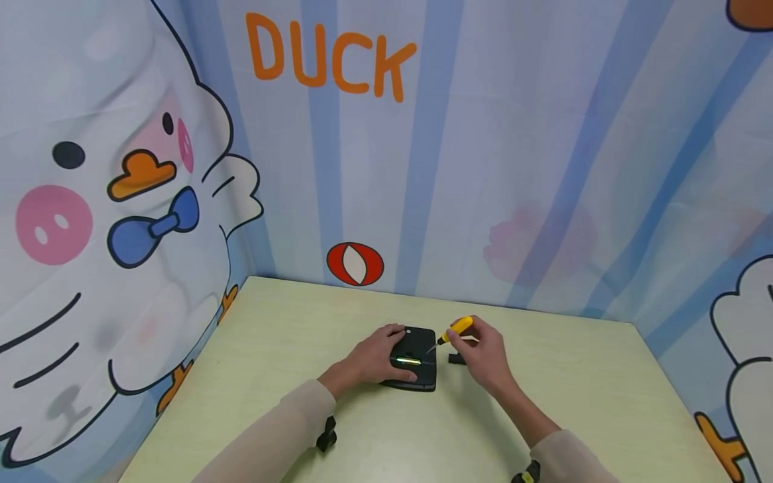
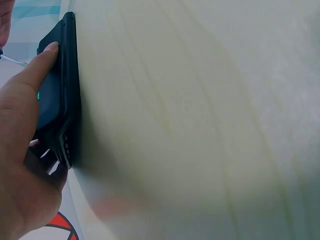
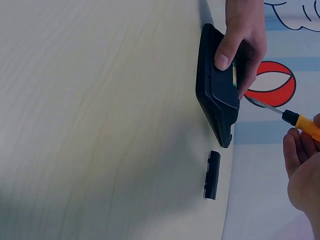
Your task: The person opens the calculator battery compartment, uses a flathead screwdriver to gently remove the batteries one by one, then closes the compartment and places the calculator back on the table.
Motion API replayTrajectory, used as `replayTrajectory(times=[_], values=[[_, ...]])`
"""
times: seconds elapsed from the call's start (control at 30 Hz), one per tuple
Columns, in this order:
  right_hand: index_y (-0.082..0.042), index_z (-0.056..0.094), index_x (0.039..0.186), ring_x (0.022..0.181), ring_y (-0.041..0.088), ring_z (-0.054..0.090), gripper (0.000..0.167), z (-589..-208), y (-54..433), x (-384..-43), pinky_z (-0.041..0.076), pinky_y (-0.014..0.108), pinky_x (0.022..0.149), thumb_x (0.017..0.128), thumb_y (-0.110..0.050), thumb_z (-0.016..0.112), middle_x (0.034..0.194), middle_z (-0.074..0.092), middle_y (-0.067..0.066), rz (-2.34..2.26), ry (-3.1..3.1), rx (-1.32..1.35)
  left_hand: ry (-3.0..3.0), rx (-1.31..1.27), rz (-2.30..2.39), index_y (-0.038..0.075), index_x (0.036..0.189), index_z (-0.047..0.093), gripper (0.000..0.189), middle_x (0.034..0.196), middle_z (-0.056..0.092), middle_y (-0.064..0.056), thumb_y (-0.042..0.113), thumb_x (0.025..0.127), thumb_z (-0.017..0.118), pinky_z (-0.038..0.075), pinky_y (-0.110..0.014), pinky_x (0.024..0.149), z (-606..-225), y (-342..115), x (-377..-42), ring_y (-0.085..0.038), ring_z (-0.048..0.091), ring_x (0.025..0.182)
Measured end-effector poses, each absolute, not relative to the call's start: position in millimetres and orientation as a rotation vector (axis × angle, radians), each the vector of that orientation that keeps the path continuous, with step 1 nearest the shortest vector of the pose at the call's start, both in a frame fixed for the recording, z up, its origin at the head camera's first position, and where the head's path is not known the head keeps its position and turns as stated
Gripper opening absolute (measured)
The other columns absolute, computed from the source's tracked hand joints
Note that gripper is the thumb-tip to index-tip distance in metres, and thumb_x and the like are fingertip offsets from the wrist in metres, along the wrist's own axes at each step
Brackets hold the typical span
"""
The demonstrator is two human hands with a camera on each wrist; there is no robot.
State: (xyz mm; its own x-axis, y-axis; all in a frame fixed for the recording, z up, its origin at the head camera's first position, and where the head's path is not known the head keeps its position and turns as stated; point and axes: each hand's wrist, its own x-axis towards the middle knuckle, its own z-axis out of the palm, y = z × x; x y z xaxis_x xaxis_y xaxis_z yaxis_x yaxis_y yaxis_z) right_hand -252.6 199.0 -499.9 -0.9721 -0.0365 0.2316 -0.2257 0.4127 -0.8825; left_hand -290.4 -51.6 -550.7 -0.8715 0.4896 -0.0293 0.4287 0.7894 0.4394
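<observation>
A black flat device [image 1: 423, 341] lies on the table with an uncovered slot, where a bright yellow-green battery [image 1: 408, 361] shows. My left hand [image 1: 376, 355] grips the device from its left side. In the left wrist view the thumb [image 2: 42, 65] rests on its top face, and the other fingers curl round the far edge. My right hand [image 1: 488, 355] holds a screwdriver [image 1: 461, 326] by its yellow handle, its metal tip pointing down over the device's right part. Beside the device, partly behind the right hand, sits a narrow black cover [image 3: 212, 175].
The pale wood-grain table [image 1: 290, 315] carries the device and cover. A printed cloth [image 1: 374, 168] with duck figures and blue stripes stands upright behind and along both sides of the table.
</observation>
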Motion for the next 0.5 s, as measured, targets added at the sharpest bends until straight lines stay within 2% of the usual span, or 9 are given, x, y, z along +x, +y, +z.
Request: replayTrajectory(times=[0.5], values=[[-0.003, 0.070, 0.114, 0.101, 0.030, 0.072, 0.018, -504.4, 184.7, -249.3, 0.062, 0.031, 0.086, 0.099, -0.012, 0.075, 0.107, 0.070, 0.009, 1.498, -2.518, 0.295, 2.830, 0.740, 0.646, 0.008, 0.162, 0.044, 0.104, 0.169, 0.035, -0.009, 0.070, 0.085, 0.078, 0.039, -0.047, 0.121, -548.9, -52.7, -289.4, -0.028, 0.036, 0.154]])
